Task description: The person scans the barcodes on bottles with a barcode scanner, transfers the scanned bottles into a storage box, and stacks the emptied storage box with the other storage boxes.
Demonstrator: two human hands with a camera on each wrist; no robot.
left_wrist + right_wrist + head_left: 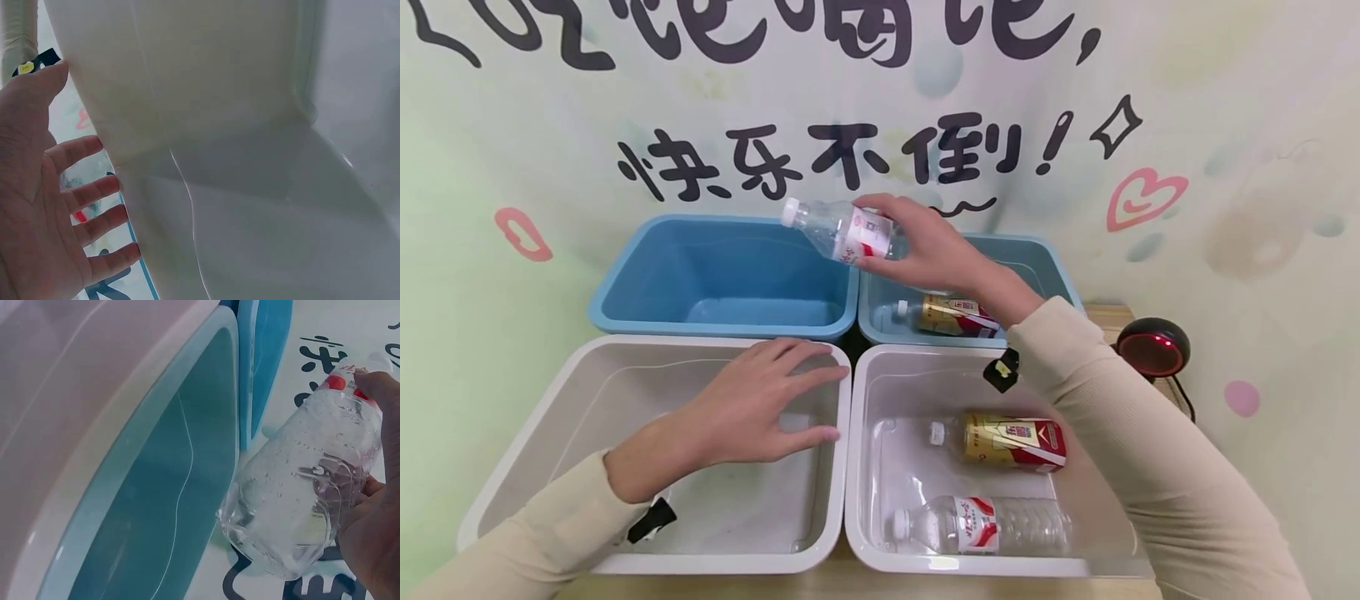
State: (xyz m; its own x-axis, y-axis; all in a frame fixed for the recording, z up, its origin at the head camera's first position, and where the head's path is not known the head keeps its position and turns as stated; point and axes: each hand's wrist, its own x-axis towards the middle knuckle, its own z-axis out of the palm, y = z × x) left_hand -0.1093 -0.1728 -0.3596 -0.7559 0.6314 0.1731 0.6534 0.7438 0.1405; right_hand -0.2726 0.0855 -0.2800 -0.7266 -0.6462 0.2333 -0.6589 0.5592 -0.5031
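Note:
My right hand (pixel 940 250) grips an empty clear plastic bottle (pixel 831 229) around its label and lower body. The bottle lies nearly level above the back blue bins, its white cap pointing left. In the right wrist view the ribbed base of the bottle (pixel 294 487) faces the camera. Over the front left white bin (pixel 505 467), my left hand (pixel 752 408) has its fingers spread and holds nothing; its fingertips are near that bin's right rim. The left wrist view shows this hand (pixel 37 187) beside the bin wall, palm visible.
Behind stand a left blue bin (pixel 722 221) and a right blue bin (pixel 1037 242) with a gold-and-red bottle (pixel 955 315). The front right white bin (pixel 970 567) holds a gold-and-red bottle (pixel 1015 440) and a clear bottle (pixel 1030 525). A round black device (pixel 1153 346) stands at right.

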